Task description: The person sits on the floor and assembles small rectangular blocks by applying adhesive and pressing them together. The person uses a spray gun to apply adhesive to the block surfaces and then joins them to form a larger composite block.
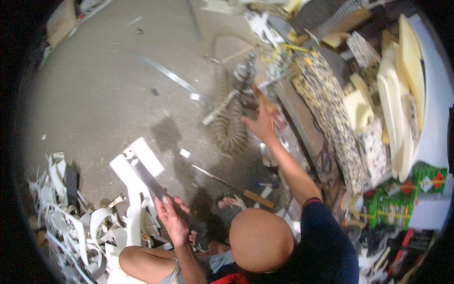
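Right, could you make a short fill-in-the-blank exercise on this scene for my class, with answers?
1. The left hand holds a flat grey strip; the rectangular panel at its far end is ___.
2. The right hand is near a coiled hose; a speckled foam slab lies to the ___ of both.
3. The scrap heap is on the person's ___ side.

Missing words: white; right; left.

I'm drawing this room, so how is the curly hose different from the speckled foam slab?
The hose loops in coils; the foam slab is long and flat-sided. The hose looks plain brownish; the foam slab is speckled pale and dark. The hose is thin; the foam slab is thick.
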A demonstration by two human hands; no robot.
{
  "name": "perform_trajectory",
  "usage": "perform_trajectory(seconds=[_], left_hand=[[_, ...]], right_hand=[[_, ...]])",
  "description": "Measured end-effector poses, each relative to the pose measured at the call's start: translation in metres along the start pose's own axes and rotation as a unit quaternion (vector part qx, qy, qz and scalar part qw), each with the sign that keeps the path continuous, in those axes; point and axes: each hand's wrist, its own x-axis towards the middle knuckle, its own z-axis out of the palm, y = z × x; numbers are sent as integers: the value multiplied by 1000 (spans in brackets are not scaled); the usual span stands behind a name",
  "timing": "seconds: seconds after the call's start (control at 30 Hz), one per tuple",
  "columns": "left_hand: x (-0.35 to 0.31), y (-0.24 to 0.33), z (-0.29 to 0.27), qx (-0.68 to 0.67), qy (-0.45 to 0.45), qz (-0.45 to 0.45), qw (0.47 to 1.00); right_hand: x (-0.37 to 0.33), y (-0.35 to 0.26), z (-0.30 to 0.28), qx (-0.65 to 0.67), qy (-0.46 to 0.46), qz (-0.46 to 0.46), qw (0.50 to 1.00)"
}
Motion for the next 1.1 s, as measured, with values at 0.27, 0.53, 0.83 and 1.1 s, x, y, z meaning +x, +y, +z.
perform_trajectory(seconds=[0.27, 0.53, 0.83, 1.1], left_hand=[[-5, 24, -49, 16, 91, 47, 995], [-8, 77, -34, -32, 80, 138, 987], [-16, 140, -9, -24, -13, 255, 966], [-48, 123, -17, -49, -11, 314, 948]], right_hand=[[155, 44, 115, 8, 171, 153, 973], [124, 7, 8, 141, 58, 34, 988], [-21, -265, -229, 340, -160, -202, 904], [-169, -324, -230, 400, -198, -193, 874]])
